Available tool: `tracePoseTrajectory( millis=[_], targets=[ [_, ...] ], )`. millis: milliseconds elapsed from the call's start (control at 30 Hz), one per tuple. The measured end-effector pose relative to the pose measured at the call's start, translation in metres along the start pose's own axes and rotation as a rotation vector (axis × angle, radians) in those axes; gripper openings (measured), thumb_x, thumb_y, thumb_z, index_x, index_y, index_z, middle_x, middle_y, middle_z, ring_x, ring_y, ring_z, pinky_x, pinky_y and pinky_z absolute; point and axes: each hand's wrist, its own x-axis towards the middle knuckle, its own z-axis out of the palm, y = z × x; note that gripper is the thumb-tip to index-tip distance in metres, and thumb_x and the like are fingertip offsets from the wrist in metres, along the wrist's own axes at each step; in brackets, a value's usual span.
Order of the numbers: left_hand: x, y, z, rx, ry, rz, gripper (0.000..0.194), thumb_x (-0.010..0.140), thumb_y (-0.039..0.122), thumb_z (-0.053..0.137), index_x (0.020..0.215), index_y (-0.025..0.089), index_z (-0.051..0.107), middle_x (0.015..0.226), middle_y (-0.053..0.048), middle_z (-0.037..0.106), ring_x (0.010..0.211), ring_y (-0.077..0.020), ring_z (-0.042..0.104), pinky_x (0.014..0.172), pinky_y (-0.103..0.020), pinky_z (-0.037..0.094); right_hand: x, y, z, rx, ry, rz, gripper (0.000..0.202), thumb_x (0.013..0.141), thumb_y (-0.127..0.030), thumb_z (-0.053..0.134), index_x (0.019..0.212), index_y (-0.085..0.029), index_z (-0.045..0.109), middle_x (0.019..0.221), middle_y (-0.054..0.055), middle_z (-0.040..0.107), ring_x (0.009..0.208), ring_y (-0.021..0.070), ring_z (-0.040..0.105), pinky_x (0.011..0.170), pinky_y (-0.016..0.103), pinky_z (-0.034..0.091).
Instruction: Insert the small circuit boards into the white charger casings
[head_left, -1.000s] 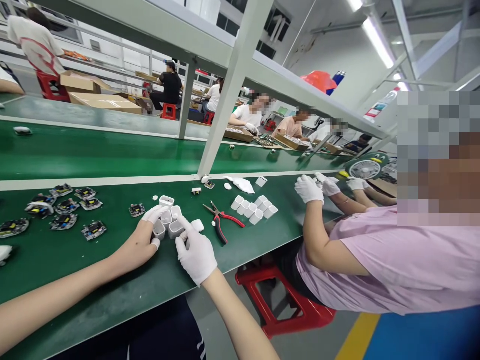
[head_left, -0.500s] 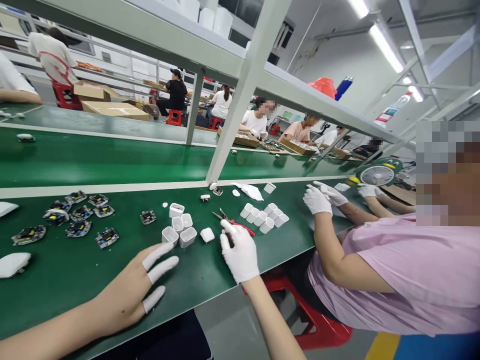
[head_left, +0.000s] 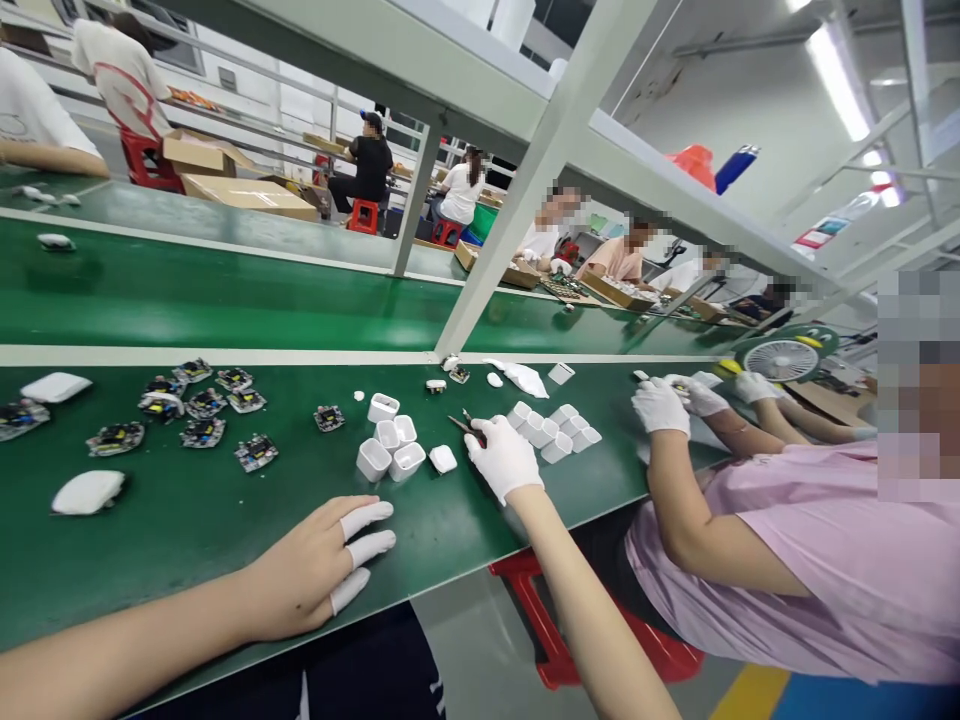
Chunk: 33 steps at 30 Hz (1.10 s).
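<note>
My left hand lies on the green bench, its fingers apart and holding nothing. White finger cots cover three of its fingertips. Just beyond it stands a cluster of open white plastic housings. My gloved right hand is closed over a pair of pliers; the metal jaws stick out to the left, while the glove hides the handles. A white cap-like piece sits between the housings and my right hand. More white housings lie in rows right beyond that hand.
Several small circuit boards are spread at the left, near a white cover. A crumpled white piece lies at the back by a frame post. A co-worker's gloved hands work at the right, with a fan beyond.
My right hand has closed over the pliers, whose red handles showed before. My left hand has drawn back from the housings towards the bench's near edge. The view has shifted left.
</note>
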Motion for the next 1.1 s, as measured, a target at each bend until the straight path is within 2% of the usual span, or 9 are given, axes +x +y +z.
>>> tracePoseTrajectory(
  millis=[133, 233, 433, 567, 667, 767, 867, 1000, 1100],
  targets=[
    [0.003, 0.004, -0.003, 0.006, 0.003, 0.061, 0.037, 0.09, 0.014, 0.052, 0.127, 0.017, 0.05, 0.134, -0.016, 0.054, 0.125, -0.0295, 0.05, 0.102, -0.048, 0.05, 0.003, -0.008, 0.003, 0.022, 0.051, 0.011, 0.033, 0.092, -0.034, 0.051, 0.115, -0.02, 0.07, 0.105, 0.011, 0.063, 0.086, 0.0243, 0.067, 0.073, 0.033, 0.046],
    [0.002, 0.006, -0.005, 0.018, -0.001, 0.1, 0.038, 0.089, 0.012, 0.051, 0.126, 0.018, 0.051, 0.13, -0.016, 0.058, 0.123, -0.0287, 0.051, 0.1, -0.046, 0.051, -0.001, -0.003, -0.002, 0.06, 0.088, -0.001, 0.034, 0.091, -0.034, 0.052, 0.117, -0.02, 0.069, 0.105, 0.01, 0.065, 0.089, 0.025, 0.067, 0.074, 0.033, 0.047],
    [0.002, 0.025, -0.023, -0.016, 0.09, 0.268, 0.04, 0.087, 0.008, 0.051, 0.126, 0.018, 0.05, 0.115, -0.015, 0.068, 0.108, -0.0255, 0.061, 0.09, -0.041, 0.055, -0.039, 0.009, -0.016, 0.137, 0.111, -0.128, 0.033, 0.09, -0.029, 0.054, 0.119, -0.021, 0.067, 0.116, 0.008, 0.067, 0.107, 0.0259, 0.061, 0.09, 0.037, 0.047],
    [0.012, 0.046, -0.031, 0.056, 0.105, 0.353, 0.03, 0.089, 0.011, 0.054, 0.118, 0.017, 0.055, 0.1, -0.011, 0.073, 0.093, -0.0229, 0.066, 0.08, -0.037, 0.055, -0.051, 0.001, -0.009, 0.254, 0.036, -0.299, 0.058, 0.079, -0.027, 0.067, 0.136, -0.022, 0.054, 0.134, 0.008, 0.059, 0.125, 0.0267, 0.051, 0.105, 0.041, 0.039],
    [0.029, 0.041, -0.025, 0.149, 0.13, 0.247, 0.025, 0.09, 0.015, 0.054, 0.115, 0.019, 0.059, 0.108, -0.01, 0.071, 0.1, -0.023, 0.064, 0.086, -0.038, 0.053, -0.042, -0.009, 0.0, 0.368, -0.001, -0.347, 0.05, 0.075, -0.024, 0.069, 0.124, -0.021, 0.061, 0.126, 0.009, 0.064, 0.122, 0.0261, 0.054, 0.105, 0.042, 0.039],
    [0.051, 0.018, -0.015, 0.284, 0.191, -0.004, 0.031, 0.09, 0.021, 0.055, 0.121, 0.019, 0.06, 0.125, -0.013, 0.063, 0.117, -0.0294, 0.057, 0.096, -0.046, 0.049, -0.035, -0.016, 0.005, 0.505, 0.001, -0.333, 0.03, 0.075, -0.023, 0.067, 0.105, -0.021, 0.065, 0.104, 0.006, 0.069, 0.101, 0.0226, 0.063, 0.094, 0.039, 0.047],
    [0.072, -0.004, -0.009, 0.416, 0.14, -0.169, 0.03, 0.088, 0.025, 0.06, 0.116, 0.015, 0.065, 0.126, -0.018, 0.061, 0.121, -0.0364, 0.051, 0.095, -0.052, 0.046, -0.043, -0.019, 0.007, 0.68, 0.033, -0.319, 0.032, 0.077, -0.023, 0.062, 0.109, -0.022, 0.058, 0.1, 0.003, 0.068, 0.091, 0.0183, 0.064, 0.088, 0.036, 0.051],
    [0.084, -0.01, -0.001, 0.466, 0.041, -0.22, 0.008, 0.084, 0.018, 0.064, 0.088, 0.017, 0.07, 0.107, -0.016, 0.067, 0.12, -0.0364, 0.051, 0.093, -0.052, 0.044, -0.065, -0.022, 0.012, 0.907, 0.106, -0.275, 0.038, 0.074, -0.025, 0.064, 0.11, -0.021, 0.053, 0.105, 0.007, 0.065, 0.089, 0.019, 0.062, 0.089, 0.041, 0.051],
    [0.08, -0.006, 0.004, 0.48, 0.051, -0.178, 0.009, 0.086, 0.018, 0.061, 0.088, 0.018, 0.07, 0.108, -0.015, 0.067, 0.119, -0.0335, 0.051, 0.095, -0.051, 0.042, -0.078, -0.026, 0.014, 1.091, 0.123, -0.264, 0.044, 0.072, -0.026, 0.066, 0.114, -0.022, 0.054, 0.113, 0.009, 0.064, 0.096, 0.0209, 0.063, 0.093, 0.044, 0.05]
  ],
)
